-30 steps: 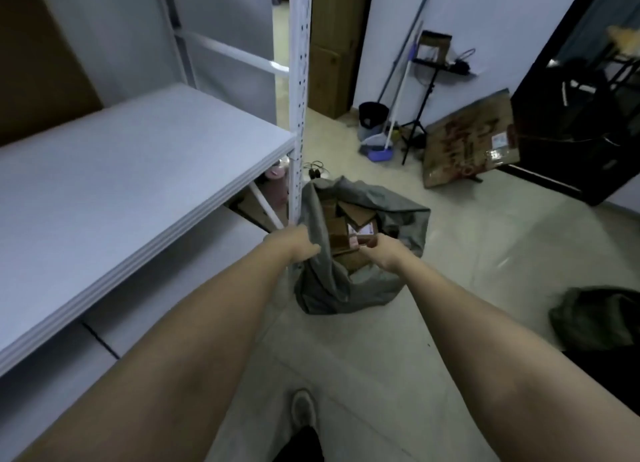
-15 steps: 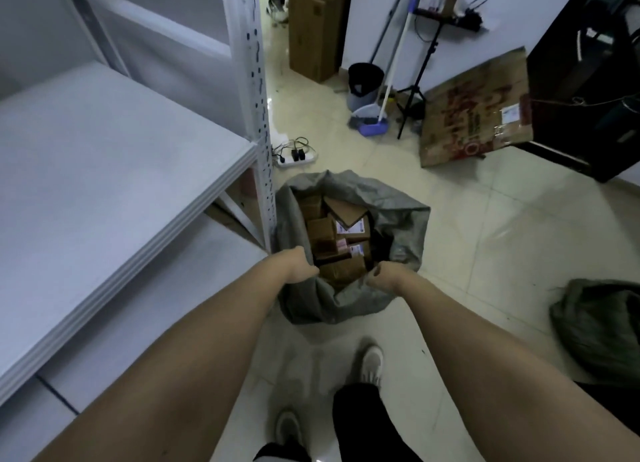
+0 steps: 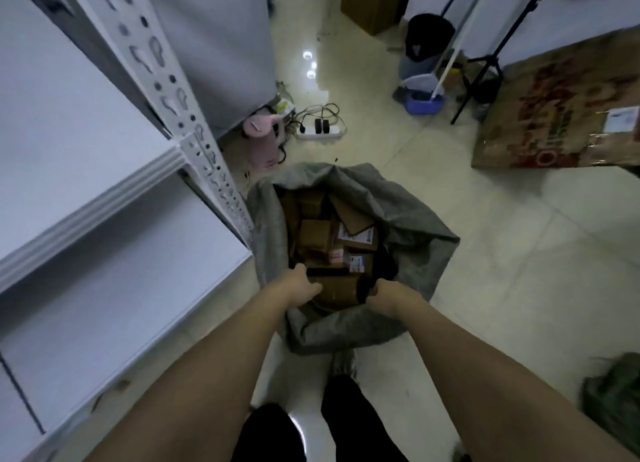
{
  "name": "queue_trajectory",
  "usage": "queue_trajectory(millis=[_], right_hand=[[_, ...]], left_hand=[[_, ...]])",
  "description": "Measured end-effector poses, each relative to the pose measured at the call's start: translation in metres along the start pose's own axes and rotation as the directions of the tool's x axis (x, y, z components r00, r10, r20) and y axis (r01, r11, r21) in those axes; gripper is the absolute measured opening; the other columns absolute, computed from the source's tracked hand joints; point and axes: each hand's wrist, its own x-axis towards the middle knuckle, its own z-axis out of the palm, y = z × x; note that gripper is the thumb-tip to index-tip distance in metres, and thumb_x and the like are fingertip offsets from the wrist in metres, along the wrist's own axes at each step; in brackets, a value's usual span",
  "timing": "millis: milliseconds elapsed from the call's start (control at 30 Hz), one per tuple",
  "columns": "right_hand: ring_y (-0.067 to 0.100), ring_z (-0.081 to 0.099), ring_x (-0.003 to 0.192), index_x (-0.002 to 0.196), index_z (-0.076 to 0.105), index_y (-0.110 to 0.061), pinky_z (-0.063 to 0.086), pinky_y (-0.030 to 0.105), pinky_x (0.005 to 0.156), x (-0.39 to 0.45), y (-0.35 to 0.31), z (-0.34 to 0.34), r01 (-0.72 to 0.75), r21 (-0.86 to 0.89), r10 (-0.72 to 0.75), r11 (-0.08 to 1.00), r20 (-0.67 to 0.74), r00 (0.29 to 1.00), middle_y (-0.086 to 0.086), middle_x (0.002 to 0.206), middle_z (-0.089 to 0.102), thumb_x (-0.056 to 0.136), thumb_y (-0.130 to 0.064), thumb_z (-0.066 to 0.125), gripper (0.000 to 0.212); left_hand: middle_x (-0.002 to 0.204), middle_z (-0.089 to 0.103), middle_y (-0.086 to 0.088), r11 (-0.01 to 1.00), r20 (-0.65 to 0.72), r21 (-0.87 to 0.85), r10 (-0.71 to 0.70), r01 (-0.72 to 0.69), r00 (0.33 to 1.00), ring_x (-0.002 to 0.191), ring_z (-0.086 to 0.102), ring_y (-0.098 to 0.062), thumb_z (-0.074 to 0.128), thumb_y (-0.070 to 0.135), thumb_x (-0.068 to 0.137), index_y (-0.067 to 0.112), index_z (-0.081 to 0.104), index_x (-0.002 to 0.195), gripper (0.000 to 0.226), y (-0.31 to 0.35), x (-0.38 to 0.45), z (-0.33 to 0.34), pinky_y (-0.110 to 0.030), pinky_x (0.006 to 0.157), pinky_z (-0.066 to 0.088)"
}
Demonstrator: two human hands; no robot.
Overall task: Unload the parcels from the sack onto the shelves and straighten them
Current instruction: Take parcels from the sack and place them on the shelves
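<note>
Sack [image 3: 408,219] open on floor, parcels [image 3: 318,236] inside; left hand [image 3: 299,288], right hand [image 3: 388,297] grip near rim.

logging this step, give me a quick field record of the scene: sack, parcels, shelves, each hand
sack: grey sack on the floor beside the shelf post, mouth open
parcels: brown boxes still inside, some with labels
shelves: white shelves at left, no parcels on the visible parts
left hand: left hand grips the near box
right hand: right hand grips the same box's other end
progress: unloading not started
</note>
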Motion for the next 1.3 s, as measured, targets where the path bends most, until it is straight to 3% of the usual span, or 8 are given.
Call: queue_trajectory(millis=[300, 500, 667, 800, 1000, 1100, 1200, 1300], right_hand=[[0.027, 0.054, 0.109, 0.127, 0.046, -0.011, 0.046, 0.036, 0.090, 0.154, 0.031, 0.015, -0.026, 0.075, 0.025, 0.997, 0.018, 1.000, 0.010, 0.125, 0.050, 0.098, -0.036, 0.045, 0.039], [0.028, 0.054, 0.109, 0.130, 0.046, -0.012, 0.047, 0.038, 0.090, 0.277, 0.038, 0.053, -0.019, 0.153, 0.029, 0.988, -0.064, 0.998, 0.012, 0.128, 0.049, 0.097, -0.037, 0.045, 0.042], [0.031, 0.042, 0.127, 0.147, 0.032, -0.021, 0.035, 0.039, 0.105, 0.347, 0.057, 0.079, -0.042, 0.231, 0.036, 0.972, 0.028, 0.999, 0.013, 0.146, 0.038, 0.100, -0.040, 0.035, 0.050], [0.028, 0.041, 0.132, 0.144, 0.037, -0.027, 0.032, 0.034, 0.104, 0.377, 0.062, 0.090, 0.007, 0.542, -0.031, 0.840, 0.036, 0.999, 0.009, 0.149, 0.040, 0.101, -0.036, 0.043, 0.044], [0.031, 0.046, 0.129, 0.143, 0.040, -0.019, 0.035, 0.042, 0.109, 0.398, 0.062, 0.101, -0.158, 0.780, 0.004, 0.606, 0.195, 0.981, 0.014, 0.143, 0.046, 0.101, -0.028, 0.046, 0.044], [0.030, 0.050, 0.123, 0.139, 0.046, -0.020, 0.040, 0.037, 0.096, 0.387, 0.065, 0.098, -0.292, 0.839, 0.086, 0.459, 0.284, 0.955, 0.013, 0.137, 0.051, 0.100, -0.033, 0.045, 0.041], [0.028, 0.051, 0.120, 0.142, 0.041, -0.020, 0.038, 0.038, 0.098, 0.370, 0.069, 0.098, -0.284, 0.875, 0.142, 0.391, 0.248, 0.958, 0.010, 0.137, 0.051, 0.099, -0.039, 0.046, 0.048], [0.030, 0.047, 0.124, 0.148, 0.028, -0.019, 0.037, 0.041, 0.106, 0.345, 0.065, 0.098, -0.212, 0.901, 0.189, 0.379, 0.149, 0.971, 0.010, 0.139, 0.048, 0.097, -0.040, 0.049, 0.059]], left_hand=[[0.145, 0.040, -0.011, 0.886, 0.031, -0.440, -0.147, 0.145, 0.989, 0.128, 0.044, -0.027, 0.051, 0.038, 0.094, 0.009, 0.027, 0.147, 0.065, 0.012, 0.135, 0.069, -0.038, 0.107, 0.039], [0.146, 0.038, -0.014, 0.552, 0.167, -0.759, -0.347, 0.345, 0.923, 0.131, 0.039, -0.031, 0.049, 0.045, 0.095, 0.011, 0.027, 0.148, 0.066, 0.000, 0.245, 0.125, -0.039, 0.112, 0.033], [0.135, 0.050, -0.017, 0.131, 0.295, -0.915, -0.427, 0.381, 0.855, 0.117, 0.052, -0.035, 0.054, 0.047, 0.091, 0.011, 0.040, 0.142, 0.064, -0.014, 0.307, 0.161, -0.047, 0.103, 0.044], [0.137, 0.046, -0.018, -0.050, 0.344, -0.927, -0.506, 0.371, 0.791, 0.120, 0.049, -0.039, 0.064, 0.050, 0.083, 0.012, 0.032, 0.146, 0.081, -0.021, 0.334, 0.176, -0.053, 0.102, 0.043], [0.147, 0.035, -0.015, -0.115, 0.352, -0.930, -0.549, 0.348, 0.758, 0.128, 0.041, -0.039, 0.069, 0.061, 0.071, 0.026, 0.018, 0.150, 0.100, -0.017, 0.350, 0.186, -0.058, 0.102, 0.040], [0.152, 0.023, -0.015, -0.096, 0.327, -0.935, -0.603, 0.341, 0.728, 0.130, 0.035, -0.043, 0.069, 0.064, 0.068, 0.037, 0.002, 0.150, 0.110, -0.022, 0.348, 0.191, -0.062, 0.099, 0.040], [0.153, 0.020, -0.014, -0.085, 0.315, -0.938, -0.607, 0.335, 0.729, 0.131, 0.033, -0.044, 0.068, 0.067, 0.068, 0.046, -0.006, 0.147, 0.111, -0.029, 0.337, 0.187, -0.063, 0.097, 0.039], [0.148, 0.030, -0.015, -0.103, 0.337, -0.934, -0.576, 0.343, 0.744, 0.123, 0.041, -0.039, 0.065, 0.067, 0.071, 0.042, 0.003, 0.150, 0.104, -0.031, 0.313, 0.171, -0.048, 0.084, 0.041]])
